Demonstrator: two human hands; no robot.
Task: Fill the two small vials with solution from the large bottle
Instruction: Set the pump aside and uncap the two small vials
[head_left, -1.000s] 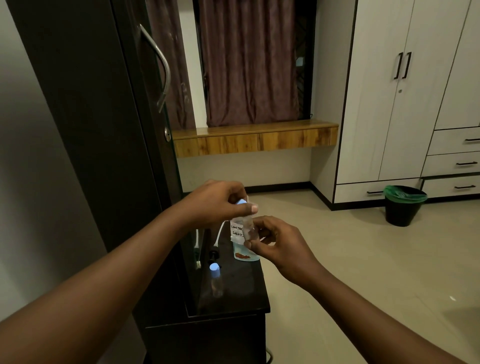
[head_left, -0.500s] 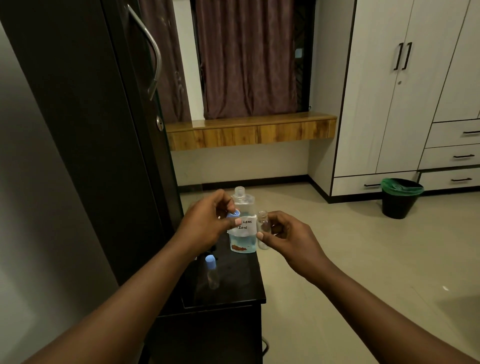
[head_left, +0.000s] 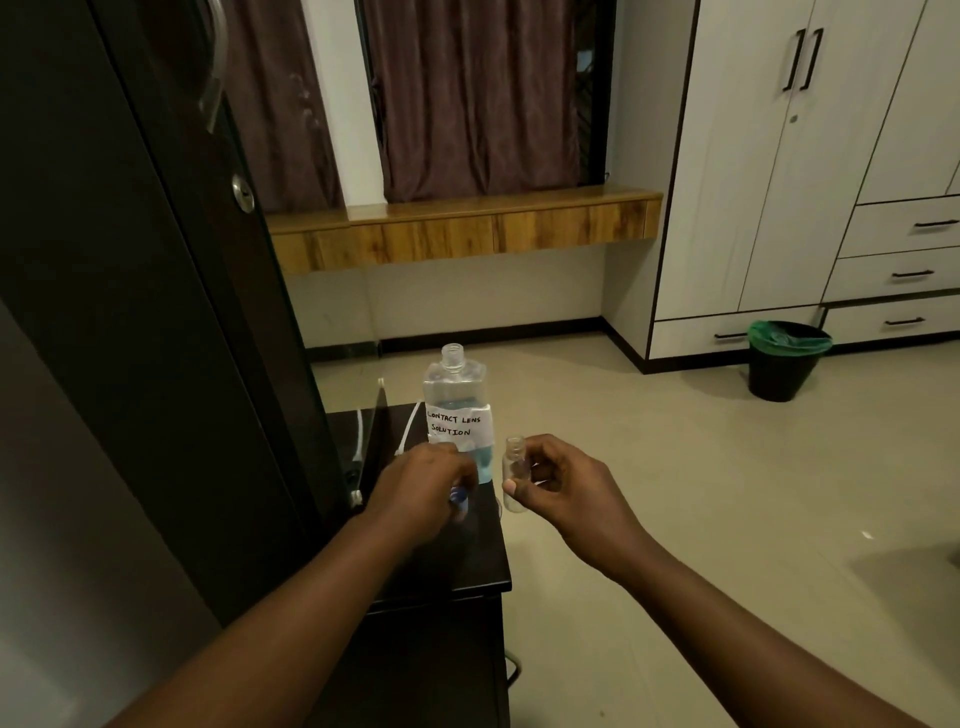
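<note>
The large clear bottle (head_left: 456, 410), labelled "contact lens solution", stands uncapped on the dark cabinet top (head_left: 483, 566) with blue liquid in its lower part. Just to the right of the bottle, my right hand (head_left: 563, 486) pinches a small clear vial (head_left: 514, 470) upright, its mouth uncovered. My left hand (head_left: 421, 491) is low over the cabinet top in front of the bottle, its fingers curled round a small blue cap (head_left: 458, 496) that is blurred. My left hand hides the spot where the second vial stood.
A tall dark wardrobe door (head_left: 156, 260) rises close on the left. A white cable (head_left: 408, 428) lies on the cabinet top behind my left hand. Farther off are a wooden shelf (head_left: 467, 228), white cupboards (head_left: 779, 182) and a black bin (head_left: 787, 364) on the floor.
My left hand took the blue cap off the vial and dropped down to the cabinet top. My right hand kept the vial beside the bottle.
</note>
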